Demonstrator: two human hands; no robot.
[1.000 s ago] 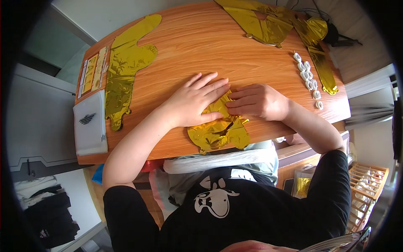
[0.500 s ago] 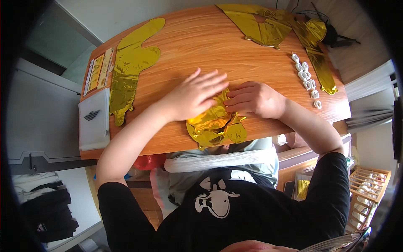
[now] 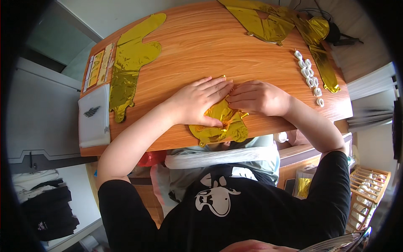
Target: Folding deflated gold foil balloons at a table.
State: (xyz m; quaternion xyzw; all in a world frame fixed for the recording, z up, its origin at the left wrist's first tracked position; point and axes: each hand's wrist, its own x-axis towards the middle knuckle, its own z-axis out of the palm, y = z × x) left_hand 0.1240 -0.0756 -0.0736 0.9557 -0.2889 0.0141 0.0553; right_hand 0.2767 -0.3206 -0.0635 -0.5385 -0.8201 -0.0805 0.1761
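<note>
A crumpled gold foil balloon (image 3: 222, 131) lies at the near edge of the wooden table, partly folded over itself. My left hand (image 3: 200, 100) presses flat on it, fingers stretched toward the right and thumb on the foil. From the other side my right hand (image 3: 261, 99) meets it with bent fingers drawn together at the foil's upper right edge. Whether those fingertips pinch the foil is partly hidden. Both hands cover much of the upper part of the balloon, and their fingertips nearly touch.
On the table (image 3: 184, 54), a flat gold foil balloon (image 3: 130, 54) lies left, beside printed cards (image 3: 99, 67) and clear plastic bags (image 3: 94, 119). More gold foil balloons (image 3: 268, 25) lie far right, near white ribbon rolls (image 3: 310, 72). A wooden rack (image 3: 369, 189) stands lower right.
My left hand has come down flat onto the foil and its thumb now presses on it. The foil is folded flatter beneath. My right hand has stayed nearly in place.
</note>
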